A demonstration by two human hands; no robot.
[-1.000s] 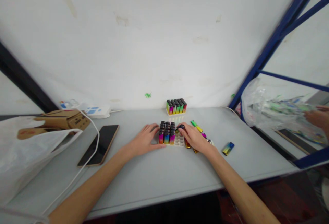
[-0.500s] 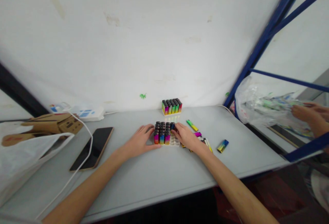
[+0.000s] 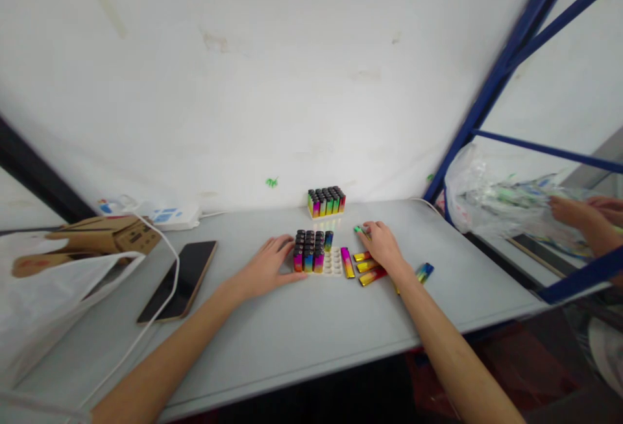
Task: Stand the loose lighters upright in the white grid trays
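Observation:
A white tray [image 3: 335, 264] on the grey table [image 3: 302, 326] holds several upright rainbow lighters [image 3: 310, 252] with black caps. My left hand [image 3: 267, 264] lies flat beside the tray's left edge, fingers spread and touching it. My right hand [image 3: 382, 245] reaches to the right of the tray, its fingers curled over a green lighter [image 3: 359, 230] lying on the table. Loose lighters [image 3: 368, 266] lie flat between the tray and my right wrist. A blue-yellow lighter [image 3: 424, 272] lies further right. A second full tray of lighters [image 3: 326, 202] stands by the wall.
A phone [image 3: 179, 279] with a white cable lies at the left, beside a cardboard box [image 3: 104, 236], a white plastic bag [image 3: 43, 307] and a power strip [image 3: 163, 215]. A blue metal frame [image 3: 491, 99] rises at the right. Another person's hands [image 3: 581, 213] handle a clear bag [image 3: 491, 197] there.
My right hand left the tray and moved right and back onto the green lighter, uncovering the loose lighters. One more lighter stands at the tray's far right. My left hand stayed.

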